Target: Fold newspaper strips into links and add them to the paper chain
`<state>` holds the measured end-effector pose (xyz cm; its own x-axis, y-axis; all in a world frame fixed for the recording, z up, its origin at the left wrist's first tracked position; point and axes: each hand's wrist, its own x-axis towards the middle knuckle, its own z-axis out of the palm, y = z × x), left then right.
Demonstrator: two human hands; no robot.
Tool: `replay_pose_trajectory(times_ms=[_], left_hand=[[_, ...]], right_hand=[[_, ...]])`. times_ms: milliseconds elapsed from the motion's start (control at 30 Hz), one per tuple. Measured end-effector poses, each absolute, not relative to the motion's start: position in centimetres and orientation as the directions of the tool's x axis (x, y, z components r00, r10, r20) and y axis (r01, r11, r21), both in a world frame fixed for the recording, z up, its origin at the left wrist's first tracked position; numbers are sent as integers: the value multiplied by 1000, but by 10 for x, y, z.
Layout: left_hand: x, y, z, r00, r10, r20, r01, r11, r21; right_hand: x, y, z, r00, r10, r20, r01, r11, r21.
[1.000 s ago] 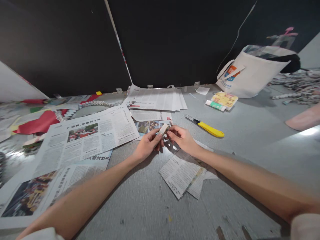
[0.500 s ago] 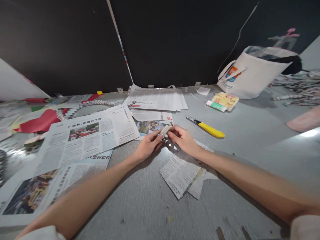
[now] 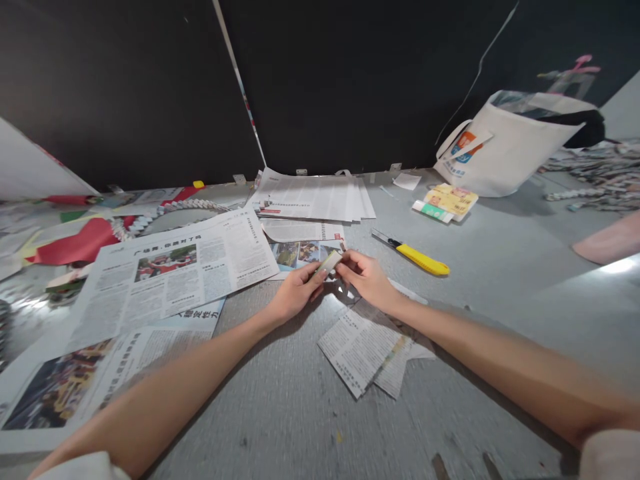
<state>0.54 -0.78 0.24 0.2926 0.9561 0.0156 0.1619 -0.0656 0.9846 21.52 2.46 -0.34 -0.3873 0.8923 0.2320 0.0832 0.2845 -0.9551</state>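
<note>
A small folded strip of paper (image 3: 330,262) is pinched between my two hands above the grey table. My left hand (image 3: 297,291) is closed on its near left end, thumb on top. My right hand (image 3: 369,280) has its fingertips closed on the right end; part of the strip is hidden behind them. Cut newspaper pieces (image 3: 357,347) lie overlapping just below my right hand. To the right of the hands rests a yellow box cutter (image 3: 423,259), its blade pointing back left. Printed sheets with photos (image 3: 307,253) lie just beyond my fingers.
Large newspaper sheets (image 3: 200,267) spread over the left side, with a chain of folded paper (image 3: 190,208) behind. A newspaper stack (image 3: 310,197) lies by the black wall. At right are a yellow packet (image 3: 453,199), a white bag (image 3: 505,147) and another person's limb (image 3: 610,240).
The paper strip has tilted slightly between my fingers, showing more of its upper face. Both hands stay in nearly the same place.
</note>
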Motion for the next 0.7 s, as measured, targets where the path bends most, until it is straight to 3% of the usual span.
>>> replay_pose_trajectory(times_ms=[267,700], left_hand=[[7,-8,4,279,960,17,161,-65,985],[4,-8,-1,274,962,-8,277,-71,958]], right_hand=[[218,17,1,-447,868,217,57,270,-961],[217,21,-1,-399,899,181,94,237,-967]])
